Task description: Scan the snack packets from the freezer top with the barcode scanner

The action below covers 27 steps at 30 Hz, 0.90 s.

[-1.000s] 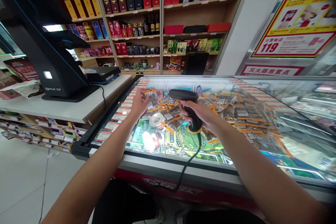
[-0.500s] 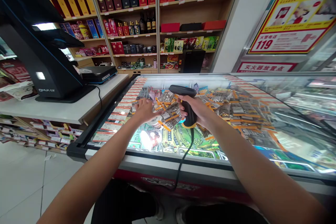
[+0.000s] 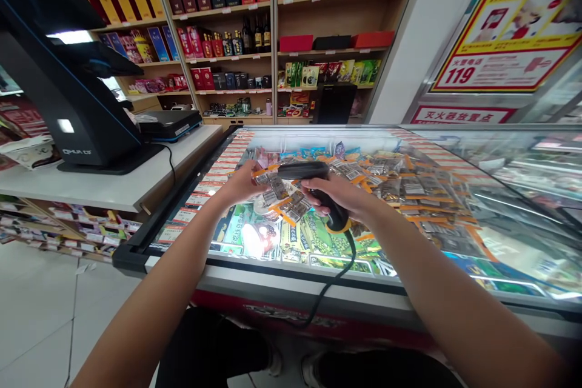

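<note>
My right hand (image 3: 334,194) is wrapped around the grip of a black barcode scanner (image 3: 302,170), its head pointing left and its cable hanging over the front edge. Close to the scanner head, my left hand (image 3: 245,183) is closed on the edge of a small clear packet with orange ends (image 3: 273,187). Its fingertips are partly hidden. Another orange-edged packet (image 3: 295,206) lies just below, between the hands. Many similar packets (image 3: 409,187) are heaped to the right on the glass top of a freezer (image 3: 207,209).
To the left, a white counter (image 3: 118,185) bears a black checkout terminal (image 3: 86,115) and a scale (image 3: 166,124). Shelves of boxes and bottles (image 3: 222,42) stand behind the freezer. Green packages (image 3: 327,239) show under the glass. A red and yellow poster (image 3: 509,30) hangs at right.
My left hand has gone from spread fingers over the packets to gripping one and raising it slightly. The scanner has tilted and moved left, its head now close to that packet.
</note>
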Tool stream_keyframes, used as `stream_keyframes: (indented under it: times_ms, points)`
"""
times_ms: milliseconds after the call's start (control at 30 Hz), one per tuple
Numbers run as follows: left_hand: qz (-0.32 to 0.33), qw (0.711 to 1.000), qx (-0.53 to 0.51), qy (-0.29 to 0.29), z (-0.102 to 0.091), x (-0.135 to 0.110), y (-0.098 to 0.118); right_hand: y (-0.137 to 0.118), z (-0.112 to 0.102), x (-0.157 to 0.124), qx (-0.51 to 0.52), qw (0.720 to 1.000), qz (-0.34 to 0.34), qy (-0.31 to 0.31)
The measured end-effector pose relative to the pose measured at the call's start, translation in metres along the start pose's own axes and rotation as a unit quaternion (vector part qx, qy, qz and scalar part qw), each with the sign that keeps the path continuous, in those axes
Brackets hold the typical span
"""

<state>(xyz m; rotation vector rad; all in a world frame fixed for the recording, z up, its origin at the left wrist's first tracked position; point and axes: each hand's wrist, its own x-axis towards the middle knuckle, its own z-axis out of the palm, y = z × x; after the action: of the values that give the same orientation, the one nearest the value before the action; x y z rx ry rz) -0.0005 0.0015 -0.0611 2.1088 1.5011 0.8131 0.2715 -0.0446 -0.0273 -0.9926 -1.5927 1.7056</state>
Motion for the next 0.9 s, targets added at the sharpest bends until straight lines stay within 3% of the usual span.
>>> stream_keyframes:
  times_ms: [167, 467, 567, 667, 733, 800, 900]
  points:
    - [0.053, 0.994, 0.064, 0.07, -0.003, 0.0, 0.002, 0.0, 0.005, -0.001, -0.019, 1.0, -0.019, -0.013]
    - [0.043, 0.993, 0.08, 0.074, -0.005, -0.001, 0.007, -0.003, 0.009, -0.001, -0.017, 1.0, -0.02, -0.003]
    - [-0.024, 0.983, 0.142, 0.11, -0.012, 0.0, 0.001, -0.001, 0.006, 0.002, 0.019, 0.999, -0.028, 0.021]
    - [-0.117, 0.947, 0.261, 0.144, -0.018, -0.001, -0.008, 0.003, 0.002, 0.006, 0.055, 0.996, -0.036, 0.067]
    - [-0.133, 0.926, 0.315, 0.16, -0.018, -0.002, -0.01, 0.005, -0.001, 0.009, 0.068, 0.993, -0.038, 0.084]
    - [-0.1, 0.927, 0.327, 0.157, -0.012, 0.0, -0.008, 0.007, -0.003, 0.011, 0.074, 0.992, -0.044, 0.091]
    - [-0.02, 0.957, 0.276, 0.086, 0.005, 0.006, -0.001, 0.008, -0.002, 0.012, 0.07, 0.992, -0.055, 0.093]
